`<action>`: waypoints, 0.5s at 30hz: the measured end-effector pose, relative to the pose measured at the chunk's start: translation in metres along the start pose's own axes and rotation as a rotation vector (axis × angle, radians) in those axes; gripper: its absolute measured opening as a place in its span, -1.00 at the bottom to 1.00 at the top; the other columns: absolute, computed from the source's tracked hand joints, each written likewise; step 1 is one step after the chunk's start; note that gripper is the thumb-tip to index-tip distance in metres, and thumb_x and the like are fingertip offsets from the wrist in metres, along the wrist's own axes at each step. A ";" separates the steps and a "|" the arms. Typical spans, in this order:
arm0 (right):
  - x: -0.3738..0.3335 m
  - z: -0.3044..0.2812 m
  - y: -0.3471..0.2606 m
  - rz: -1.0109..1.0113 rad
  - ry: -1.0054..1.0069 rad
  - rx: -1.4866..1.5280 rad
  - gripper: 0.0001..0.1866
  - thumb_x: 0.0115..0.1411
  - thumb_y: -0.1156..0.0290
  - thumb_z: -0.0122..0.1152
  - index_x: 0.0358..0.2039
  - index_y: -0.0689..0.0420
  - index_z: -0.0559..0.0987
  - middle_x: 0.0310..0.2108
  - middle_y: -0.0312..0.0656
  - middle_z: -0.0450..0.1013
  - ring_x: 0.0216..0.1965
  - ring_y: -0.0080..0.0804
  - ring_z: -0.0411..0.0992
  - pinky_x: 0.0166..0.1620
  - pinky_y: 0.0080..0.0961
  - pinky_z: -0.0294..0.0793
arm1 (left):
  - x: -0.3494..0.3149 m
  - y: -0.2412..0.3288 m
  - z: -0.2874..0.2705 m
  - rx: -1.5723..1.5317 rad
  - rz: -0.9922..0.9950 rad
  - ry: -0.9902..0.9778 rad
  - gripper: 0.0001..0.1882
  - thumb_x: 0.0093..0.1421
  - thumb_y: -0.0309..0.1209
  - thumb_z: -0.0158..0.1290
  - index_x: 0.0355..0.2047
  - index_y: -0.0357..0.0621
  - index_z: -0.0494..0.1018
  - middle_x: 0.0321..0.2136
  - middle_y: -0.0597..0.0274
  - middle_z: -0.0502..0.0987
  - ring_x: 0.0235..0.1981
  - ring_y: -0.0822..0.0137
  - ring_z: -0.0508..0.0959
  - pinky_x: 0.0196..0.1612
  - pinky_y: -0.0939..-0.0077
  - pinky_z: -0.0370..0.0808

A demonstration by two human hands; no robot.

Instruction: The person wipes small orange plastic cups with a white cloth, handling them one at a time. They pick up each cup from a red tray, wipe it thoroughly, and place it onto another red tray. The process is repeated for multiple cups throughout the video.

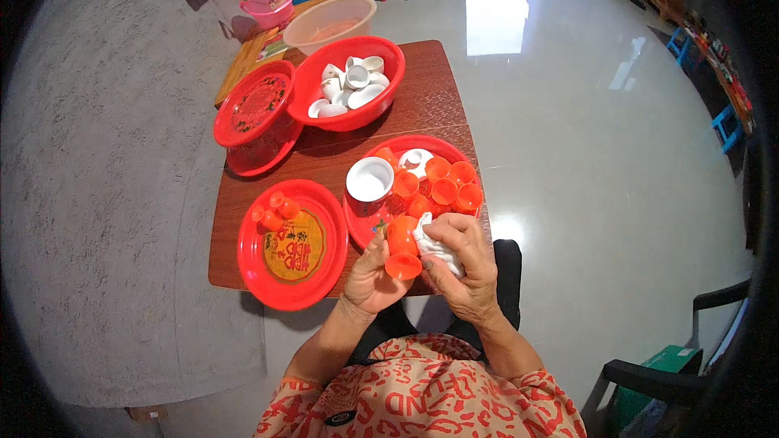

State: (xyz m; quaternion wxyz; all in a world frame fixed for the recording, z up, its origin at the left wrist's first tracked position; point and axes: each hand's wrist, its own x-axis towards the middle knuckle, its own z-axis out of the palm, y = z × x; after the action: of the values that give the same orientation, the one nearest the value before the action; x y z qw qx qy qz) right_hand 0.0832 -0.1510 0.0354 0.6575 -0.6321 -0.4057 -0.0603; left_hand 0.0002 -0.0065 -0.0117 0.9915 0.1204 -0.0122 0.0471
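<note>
An orange goblet-like cup (402,237) with a flared foot is gripped in my left hand (370,277), over the near edge of the table. My right hand (464,268) bunches a white cloth (438,251) and presses it against the cup's side. Just beyond, a round red tray (357,231) carries several orange cups (444,191), a white lid (415,162) with a knob, and a white bowl (369,179) at its left rim. To the left, another red tray (331,276) with a yellow printed centre bears a few small orange cups (276,209).
A red basin (304,85) full of white cups (357,77) stands farther back on the brown table (430,81). Left of it are stacked red trays (235,142). Behind sit a pale basin (357,12) and a pink basket (272,0). A black-armed chair (649,381) is at lower right.
</note>
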 end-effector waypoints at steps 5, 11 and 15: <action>-0.017 0.009 0.006 -0.015 -0.029 0.052 -0.65 -0.06 0.67 0.26 -0.19 0.19 0.55 -0.21 -0.08 0.38 -0.20 -0.23 0.44 -0.12 -0.44 0.42 | 0.003 -0.003 -0.003 -0.011 -0.063 -0.025 -0.59 0.29 -0.25 -0.03 0.10 -0.13 0.30 0.07 0.15 0.40 0.10 0.25 0.38 0.20 0.17 0.28; -0.008 0.002 0.002 0.009 0.086 -0.036 -0.66 -0.06 0.66 0.28 -0.20 0.21 0.53 -0.22 -0.07 0.40 -0.21 -0.25 0.45 -0.13 -0.44 0.42 | 0.010 -0.007 0.006 0.046 -0.009 0.079 -0.58 0.28 -0.21 -0.02 0.09 -0.10 0.32 0.06 0.19 0.39 0.10 0.27 0.37 0.20 0.24 0.29; 0.000 0.004 0.005 0.051 0.047 -0.045 -0.68 -0.06 0.66 0.26 -0.22 0.20 0.53 -0.25 -0.09 0.41 -0.23 -0.26 0.45 -0.17 -0.45 0.43 | 0.013 -0.008 0.015 0.047 0.016 0.104 -0.61 0.28 -0.27 -0.01 0.09 -0.08 0.31 0.06 0.23 0.40 0.09 0.31 0.38 0.19 0.31 0.32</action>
State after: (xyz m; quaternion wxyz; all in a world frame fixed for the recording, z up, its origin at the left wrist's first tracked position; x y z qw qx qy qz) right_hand 0.0844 -0.1468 0.0314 0.6538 -0.6553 -0.3723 -0.0672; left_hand 0.0132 -0.0165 0.0016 0.9873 0.1412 0.0395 0.0615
